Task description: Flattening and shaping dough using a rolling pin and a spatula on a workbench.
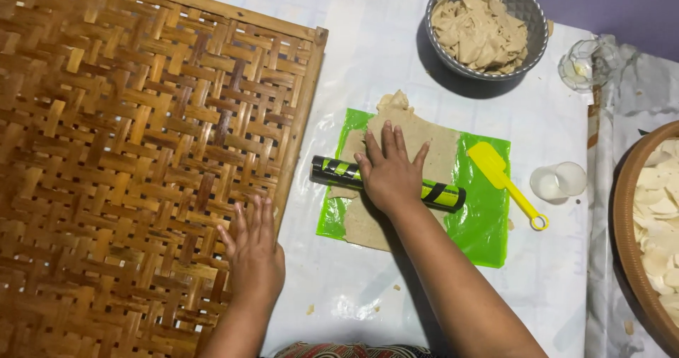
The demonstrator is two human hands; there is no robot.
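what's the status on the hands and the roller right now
Left hand flat on woven bamboo tray. Right hand palm down on black-and-green rolling pin, over flat beige dough sheet. Yellow spatula lies beside.

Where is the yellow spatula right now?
The yellow spatula lies on the right part of the green mat, just right of the dough sheet and the roller, with a small clear cup beside its handle.

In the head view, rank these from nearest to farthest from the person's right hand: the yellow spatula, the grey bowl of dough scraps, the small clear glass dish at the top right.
Measured from the right hand, flat on the black and green rolling pin:
1. Yellow plastic spatula, just to its right on the green mat.
2. Grey bowl of dough scraps, up and to the right.
3. Small clear glass dish, farther right near the table edge.
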